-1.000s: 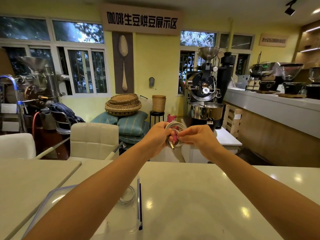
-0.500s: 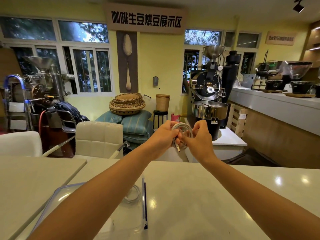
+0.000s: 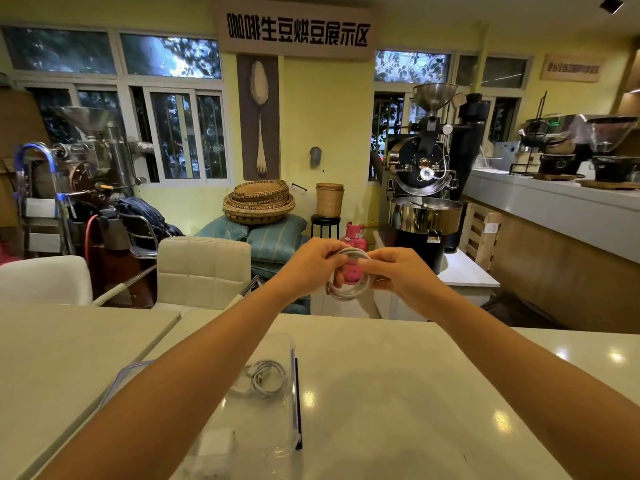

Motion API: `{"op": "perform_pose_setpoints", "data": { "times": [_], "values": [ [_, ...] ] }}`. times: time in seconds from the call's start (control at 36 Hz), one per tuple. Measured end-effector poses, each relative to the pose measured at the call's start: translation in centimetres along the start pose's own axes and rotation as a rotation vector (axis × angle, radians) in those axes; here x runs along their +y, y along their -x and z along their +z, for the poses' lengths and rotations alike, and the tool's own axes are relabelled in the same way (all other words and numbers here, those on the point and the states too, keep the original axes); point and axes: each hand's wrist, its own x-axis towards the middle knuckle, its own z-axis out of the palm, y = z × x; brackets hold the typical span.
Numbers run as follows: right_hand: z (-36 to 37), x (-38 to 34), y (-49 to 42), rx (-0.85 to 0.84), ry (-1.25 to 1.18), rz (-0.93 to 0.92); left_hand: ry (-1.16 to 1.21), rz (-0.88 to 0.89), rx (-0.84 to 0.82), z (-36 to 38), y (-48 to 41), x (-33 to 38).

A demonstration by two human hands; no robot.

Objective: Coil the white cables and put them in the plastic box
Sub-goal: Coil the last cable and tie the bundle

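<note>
Rotated flat, right hand (image 3: 398, 271) and left hand (image 3: 308, 263) pinch white cable (image 3: 349, 292); forearm (image 3: 207, 368) overlaps plastic box (image 3: 295, 393).

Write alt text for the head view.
The left hand and right hand grip a coiled white cable in the air above a pale table. Near the person, a clear plastic box on the table holds a second coiled cable.

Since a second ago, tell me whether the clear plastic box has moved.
No. The clear plastic box still lies just right of the seam between the tabletops.
</note>
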Motion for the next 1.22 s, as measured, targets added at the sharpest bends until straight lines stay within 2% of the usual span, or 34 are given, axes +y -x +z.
{"op": "perform_pose_setpoints", "data": {
  "times": [0.19, 0.31, 0.47, 0.61, 0.69, 0.97, 1.08, 1.22],
  "values": [
    [0.5, 0.2, -0.3, 0.050, 0.038, 0.031, -0.125, 0.039, 0.070, -0.5, 0.1, -0.9],
    [1.2, 0.5, -0.5, 0.101, 0.016, 0.047, -0.105, -0.013, 0.129, -1.1, 0.2, -1.7],
    [3.1, 0.9, -0.8, 0.100, 0.073, 0.046, -0.208, -0.063, 0.138, -2.1, 1.2, -2.2],
    [5.5, 2.1, -1.6, 0.062, 0.340, -0.010, -0.304, -0.161, 0.065, -2.9, 3.0, -3.6],
    [7.3, 3.2, -1.9, -0.028, 0.471, -0.016, -0.363, -0.267, 0.005, -3.1, 4.3, -5.0],
    [13.5, 6.8, -1.5, -0.319, 0.859, 0.064, -0.325, -0.658, -0.194, -2.7, 8.0, -10.4],
    [15.2, 8.3, -0.9, -0.396, 1.016, 0.089, -0.391, -0.728, -0.290, -1.4, 9.2, -11.8],
    [16.4, 8.9, 0.0, -0.429, 1.348, -0.049, -0.489, -0.754, -0.405, 0.2, 9.9, -13.7]
  ]
}}
